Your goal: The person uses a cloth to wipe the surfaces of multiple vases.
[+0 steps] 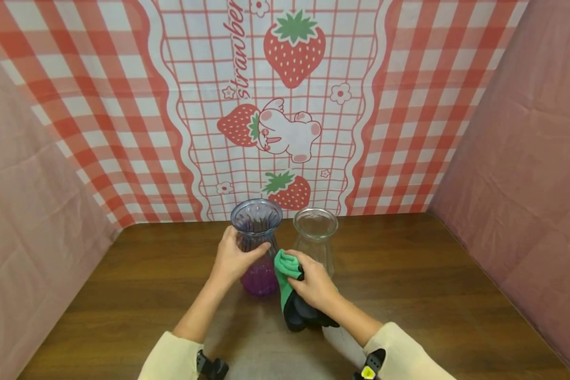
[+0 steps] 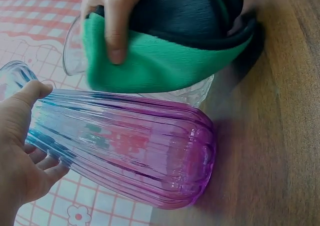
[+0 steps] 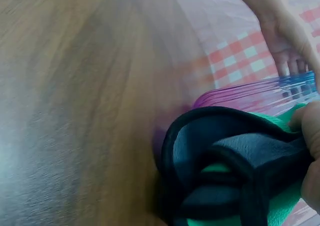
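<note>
A ribbed glass vase (image 1: 258,274), blue at the flared rim and purple at the base, stands upright on the wooden table. My left hand (image 1: 233,256) grips its neck, thumb on the near side and fingers round the far left side, as the left wrist view also shows of the vase (image 2: 130,141). My right hand (image 1: 315,282) pinches a green and black cloth (image 1: 287,266) beside the vase's right side. In the right wrist view the cloth (image 3: 225,151) hangs in folds with its black side showing. Behind the right hand is a clear glass vase (image 1: 315,224), partly hidden.
The wooden table (image 1: 432,295) runs back to a strawberry-print checked cloth backdrop (image 1: 399,132) just behind the vases. Pink fabric walls (image 1: 513,184) close off both sides.
</note>
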`<state>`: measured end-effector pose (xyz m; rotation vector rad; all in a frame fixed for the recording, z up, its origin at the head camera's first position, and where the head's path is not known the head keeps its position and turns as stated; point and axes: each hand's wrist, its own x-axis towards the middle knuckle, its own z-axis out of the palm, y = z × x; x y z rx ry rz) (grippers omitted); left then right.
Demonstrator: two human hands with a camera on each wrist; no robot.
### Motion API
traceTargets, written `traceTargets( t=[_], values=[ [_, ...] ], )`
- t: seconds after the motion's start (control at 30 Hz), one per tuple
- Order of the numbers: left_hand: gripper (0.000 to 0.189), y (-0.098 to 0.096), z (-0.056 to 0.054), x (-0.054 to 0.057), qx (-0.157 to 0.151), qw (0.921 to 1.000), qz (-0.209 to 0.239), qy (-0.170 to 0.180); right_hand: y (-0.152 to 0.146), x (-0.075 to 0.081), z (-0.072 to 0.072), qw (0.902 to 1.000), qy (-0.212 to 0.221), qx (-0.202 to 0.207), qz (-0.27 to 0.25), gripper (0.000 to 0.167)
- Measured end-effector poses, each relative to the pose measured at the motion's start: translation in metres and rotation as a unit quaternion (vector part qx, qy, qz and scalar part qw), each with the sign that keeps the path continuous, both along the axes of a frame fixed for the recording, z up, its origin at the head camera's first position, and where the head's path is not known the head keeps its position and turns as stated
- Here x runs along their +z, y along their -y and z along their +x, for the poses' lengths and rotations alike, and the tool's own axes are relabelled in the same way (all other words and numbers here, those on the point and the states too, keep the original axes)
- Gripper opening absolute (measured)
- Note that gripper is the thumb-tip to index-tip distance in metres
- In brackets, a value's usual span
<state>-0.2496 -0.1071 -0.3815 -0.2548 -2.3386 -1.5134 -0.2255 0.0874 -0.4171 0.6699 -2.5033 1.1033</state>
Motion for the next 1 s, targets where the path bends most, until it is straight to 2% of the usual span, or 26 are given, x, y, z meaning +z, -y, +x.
traceTargets(
  t=[0.23, 0.4, 0.63, 1.0],
  values=[
    [0.063, 0.001, 0.0, 0.0, -0.001, 1.0, -0.006, 0.0, 0.005, 0.015, -0.004, 0.9956, -0.079, 0.011, -0.05, 0.056],
    [0.062, 0.001, 0.0, 0.0, -0.013, 0.9999, 0.0, 0.005, 0.008, 0.02, -0.005, 0.9926, -0.1, 0.018, -0.066, 0.057],
    [0.062, 0.002, 0.0, 0.0, -0.021, 0.9997, 0.005, 0.014, 0.011, 0.019, -0.005, 0.9926, -0.093, 0.016, -0.076, 0.056],
    [0.062, 0.002, -0.001, 0.002, -0.024, 0.9992, 0.004, 0.031, 0.008, 0.003, -0.002, 0.9972, -0.04, -0.002, -0.063, 0.055]
  ],
)
